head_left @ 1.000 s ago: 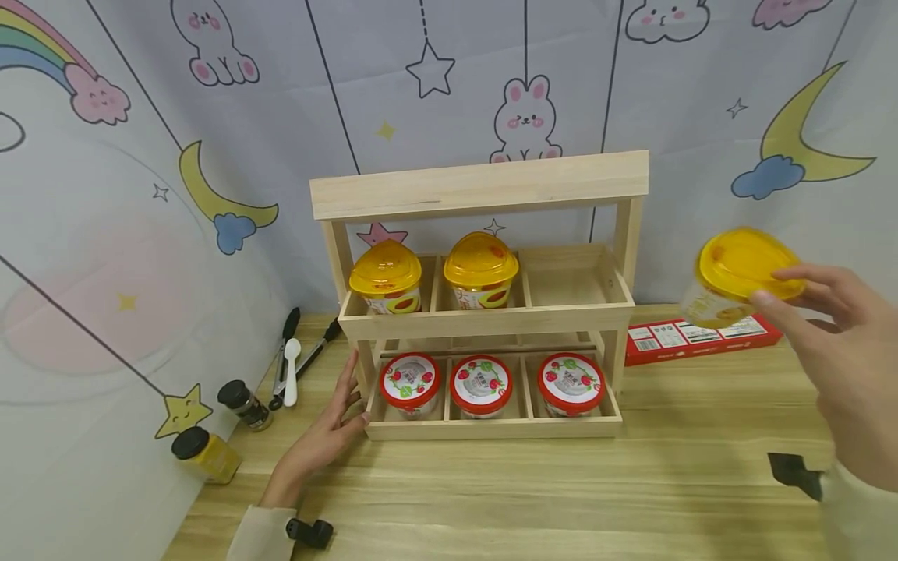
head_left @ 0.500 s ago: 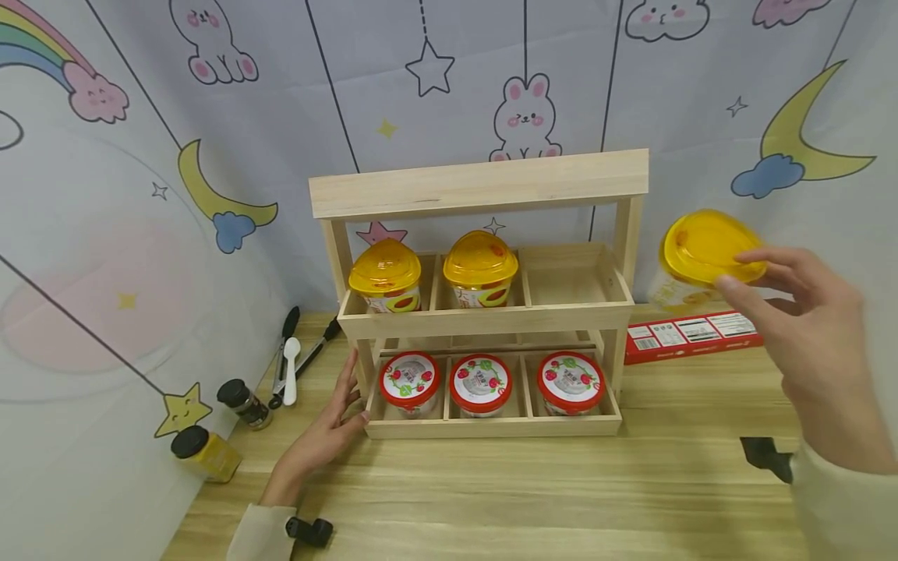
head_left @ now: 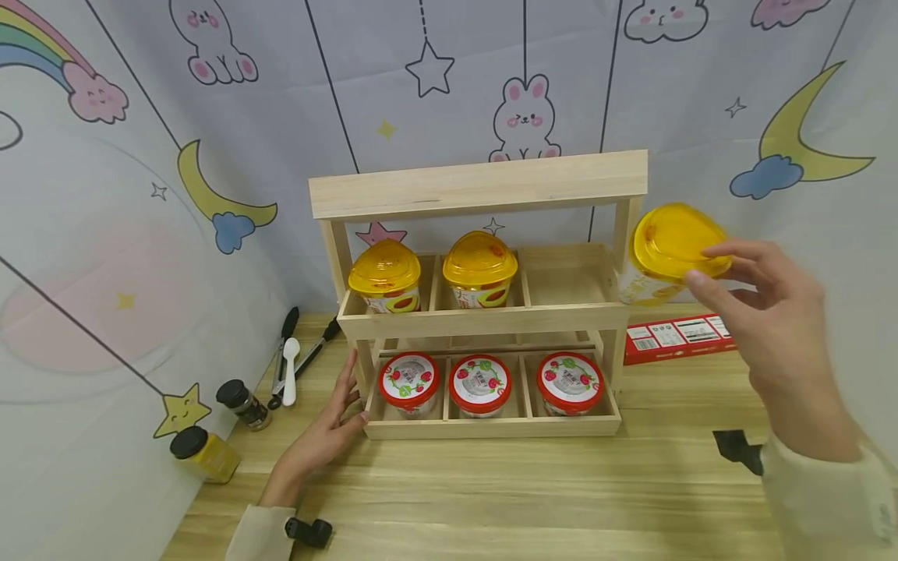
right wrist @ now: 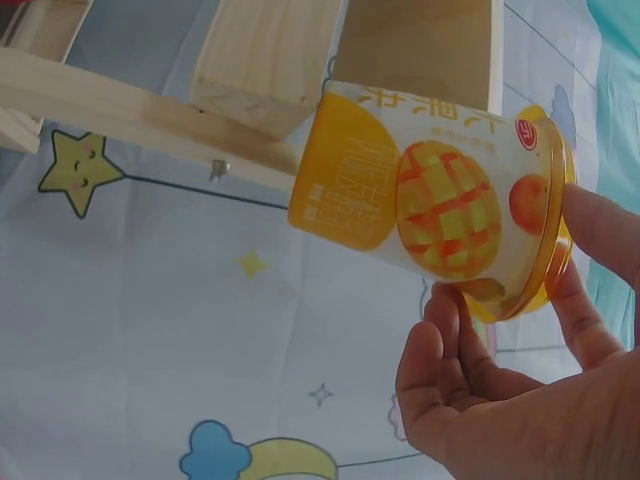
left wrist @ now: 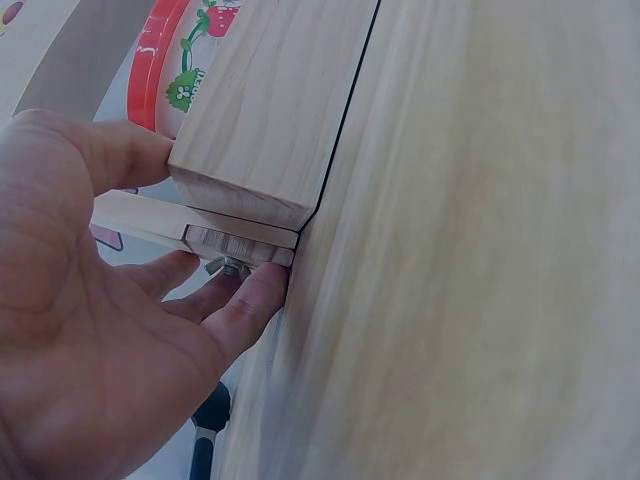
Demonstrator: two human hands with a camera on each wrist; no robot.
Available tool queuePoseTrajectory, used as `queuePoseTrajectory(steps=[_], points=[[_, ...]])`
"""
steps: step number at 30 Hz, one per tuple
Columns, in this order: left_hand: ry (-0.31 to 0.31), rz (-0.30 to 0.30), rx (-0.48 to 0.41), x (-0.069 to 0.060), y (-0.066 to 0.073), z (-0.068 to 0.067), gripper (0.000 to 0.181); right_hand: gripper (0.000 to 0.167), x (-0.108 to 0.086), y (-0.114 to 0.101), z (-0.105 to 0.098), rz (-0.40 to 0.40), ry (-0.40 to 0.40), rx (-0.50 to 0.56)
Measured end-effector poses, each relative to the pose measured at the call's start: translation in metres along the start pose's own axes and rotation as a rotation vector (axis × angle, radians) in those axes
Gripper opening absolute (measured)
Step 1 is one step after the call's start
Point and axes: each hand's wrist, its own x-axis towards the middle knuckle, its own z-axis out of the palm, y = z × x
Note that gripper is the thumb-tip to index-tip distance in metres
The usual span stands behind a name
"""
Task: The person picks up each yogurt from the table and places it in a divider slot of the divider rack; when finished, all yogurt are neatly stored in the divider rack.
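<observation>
My right hand holds a yellow-lidded instant cup by its lid, thumb and fingers at the rim. The cup is tilted in the air beside the right post of a two-tier wooden rack. Mango pieces are printed on the cup in the right wrist view. Two similar yellow-lidded cups stand in the left and middle upper compartments; the right upper one is empty. Three red-lidded cups fill the lower tier. My left hand grips the rack's lower left corner, thumb on the tray, fingers at the post.
A red box lies behind the rack on the right. At the left are black-handled tongs, a white spoon, a dark-capped jar and a yellow jar. A cartoon-printed cloth hangs behind.
My right hand has carried the yellow-lidded cup leftward and slightly up, from out at the right to beside the rack's right post. The left hand has stayed at the rack's corner.
</observation>
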Motion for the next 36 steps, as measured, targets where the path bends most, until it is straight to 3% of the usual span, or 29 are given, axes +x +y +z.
queuePoseTrajectory(steps=[7, 21, 36], points=[[-0.004, -0.018, -0.011, 0.0, 0.0, 0.0, 0.099, 0.039, 0.002, -0.003, 0.008, 0.002, -0.029, 0.013], [-0.006, -0.035, -0.015, -0.001, 0.001, 0.0, 0.098, 0.034, 0.003, -0.008, 0.032, -0.079, -0.055, 0.132], [-0.007, -0.033, -0.012, -0.001, 0.002, 0.0, 0.098, 0.036, 0.006, -0.004, 0.053, -0.084, -0.131, 0.004]])
